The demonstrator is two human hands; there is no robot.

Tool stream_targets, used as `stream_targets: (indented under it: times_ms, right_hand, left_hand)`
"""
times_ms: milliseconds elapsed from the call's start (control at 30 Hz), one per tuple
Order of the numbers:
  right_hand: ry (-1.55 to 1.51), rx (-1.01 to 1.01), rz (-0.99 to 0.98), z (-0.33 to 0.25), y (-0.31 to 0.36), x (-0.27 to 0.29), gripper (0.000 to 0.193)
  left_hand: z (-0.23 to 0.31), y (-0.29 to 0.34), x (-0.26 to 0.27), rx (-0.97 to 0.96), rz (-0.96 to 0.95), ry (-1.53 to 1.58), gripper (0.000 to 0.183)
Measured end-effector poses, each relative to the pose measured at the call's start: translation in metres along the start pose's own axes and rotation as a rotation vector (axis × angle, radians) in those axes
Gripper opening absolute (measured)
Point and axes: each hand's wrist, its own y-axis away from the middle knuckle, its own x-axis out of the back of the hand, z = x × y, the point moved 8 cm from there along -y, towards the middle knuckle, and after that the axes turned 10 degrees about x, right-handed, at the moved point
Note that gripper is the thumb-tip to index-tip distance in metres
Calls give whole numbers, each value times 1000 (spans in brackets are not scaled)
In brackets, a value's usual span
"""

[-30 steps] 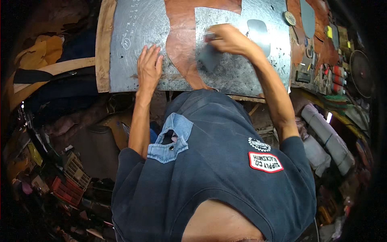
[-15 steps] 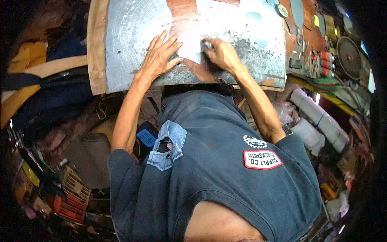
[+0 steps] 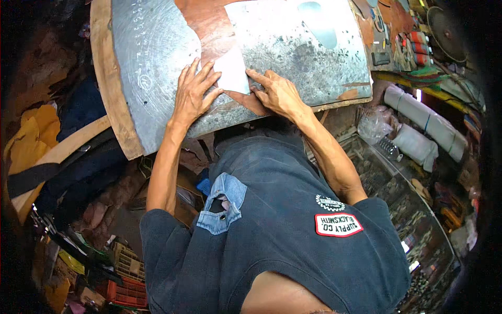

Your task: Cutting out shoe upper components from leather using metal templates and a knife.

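Note:
A white sheet piece [image 3: 234, 73] lies on brown leather [image 3: 212, 34], across a scratched grey metal sheet [image 3: 151, 57] on the worktable. My left hand [image 3: 196, 94] is flat with fingers spread, its fingertips along the left edge of the white piece. My right hand [image 3: 277, 94] bends at the right edge of that piece, forefinger reaching forward and the thumb side tucked close. Whatever sits between its fingers is hidden. A narrow leather tip [image 3: 248, 103] shows between the hands, near the table's front edge.
A wooden strip [image 3: 107, 78] borders the table's left side. A grey oval piece [image 3: 319, 26] lies far right on the metal. Beyond stand red-banded cylinders [image 3: 419, 47] and a round dark disc [image 3: 447, 34]. Wrapped rolls [image 3: 426, 118] lie lower right; crates [image 3: 128, 290] lower left.
My view has turned, tilting the table. My right hand has come nearer along the white piece's edge; the dark tool with a metallic glint seen in it earlier no longer shows. My left hand stays spread.

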Motion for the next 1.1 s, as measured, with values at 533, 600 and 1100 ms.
stream_targets:
  times_ms: [533, 600, 1100]
  right_hand:
    - [-103, 31, -15, 12, -4, -3, 53]
    - [-126, 38, -11, 11, -4, -2, 53]
    - [-1404, -576, -15, 3, 84, 4, 34]
  left_hand:
    - [2, -8, -5, 32, -86, -97, 38]
    - [2, -7, -6, 44, -99, -113, 38]
    - [51, -26, 2, -88, -76, -282, 20]
